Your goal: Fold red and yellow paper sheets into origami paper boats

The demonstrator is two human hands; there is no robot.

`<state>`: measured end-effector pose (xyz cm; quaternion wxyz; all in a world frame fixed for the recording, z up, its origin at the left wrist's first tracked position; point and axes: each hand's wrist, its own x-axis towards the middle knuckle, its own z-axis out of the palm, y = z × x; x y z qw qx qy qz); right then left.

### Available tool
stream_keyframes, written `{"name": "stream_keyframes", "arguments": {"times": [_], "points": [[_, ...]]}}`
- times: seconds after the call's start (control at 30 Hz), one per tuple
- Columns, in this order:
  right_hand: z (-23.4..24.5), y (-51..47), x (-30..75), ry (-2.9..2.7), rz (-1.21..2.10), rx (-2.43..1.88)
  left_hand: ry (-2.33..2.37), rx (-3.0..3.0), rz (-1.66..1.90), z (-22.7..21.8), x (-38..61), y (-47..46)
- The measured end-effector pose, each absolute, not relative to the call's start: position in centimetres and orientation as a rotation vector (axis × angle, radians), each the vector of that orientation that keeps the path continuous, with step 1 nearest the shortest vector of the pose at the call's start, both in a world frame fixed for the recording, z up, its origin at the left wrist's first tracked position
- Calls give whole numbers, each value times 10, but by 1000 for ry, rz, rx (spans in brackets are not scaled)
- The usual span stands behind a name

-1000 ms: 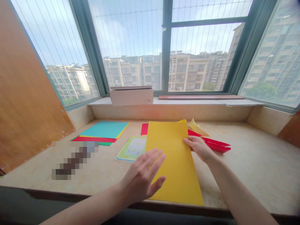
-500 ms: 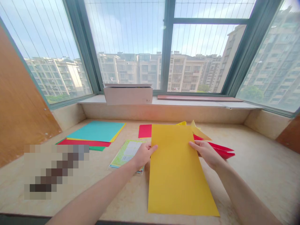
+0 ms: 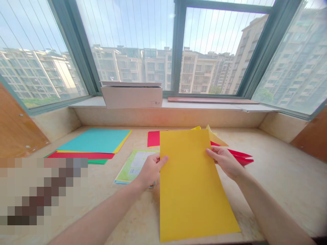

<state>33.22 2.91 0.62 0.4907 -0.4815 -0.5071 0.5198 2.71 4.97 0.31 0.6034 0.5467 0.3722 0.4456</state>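
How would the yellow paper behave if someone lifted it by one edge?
The yellow paper looks thin and light, so it would likely lift easily. Held by the right hand alone, its long free end would probably droop. The folded yellow piece nearby suggests it creases readily.

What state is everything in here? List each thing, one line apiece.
Left hand: at yellow paper's left edge
Right hand: at its right edge
Yellow paper: flat, unfolded, held between both hands
Red paper: folded, lying behind yellow paper
Teal paper: flat, atop a stack
Cardboard box: lid on, on window ledge
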Motion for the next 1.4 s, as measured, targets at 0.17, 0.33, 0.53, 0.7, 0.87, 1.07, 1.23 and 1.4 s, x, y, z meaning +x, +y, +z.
{"name": "stream_keyframes", "arguments": {"times": [0.17, 0.33, 0.53, 0.7, 0.87, 1.07, 1.23, 1.4], "points": [[5, 31, 327, -974, 1153, -1071, 752, 1205, 980, 10, 30, 40], [2, 38, 336, -780, 950, -996, 651, 1159, 903, 12, 29, 39], [11, 35, 327, -724, 872, -883, 495, 1024, 1079, 10, 26, 47], [11, 25, 303, -962, 999, -808, 658, 917, 1181, 11, 31, 42], [-13, 24, 301, -1406, 808, -937, 778, 846, 1220, 8, 35, 45], [-20, 13, 285, -2126, 405, -989, 791, 852, 1343, 7, 28, 51], [-13, 4, 270, -2321, 67, -981, 688, 1028, 1292, 8, 28, 44], [-5, -7, 262, -2422, -13, -948, 842, 1085, 1328, 12, 32, 42]]}}
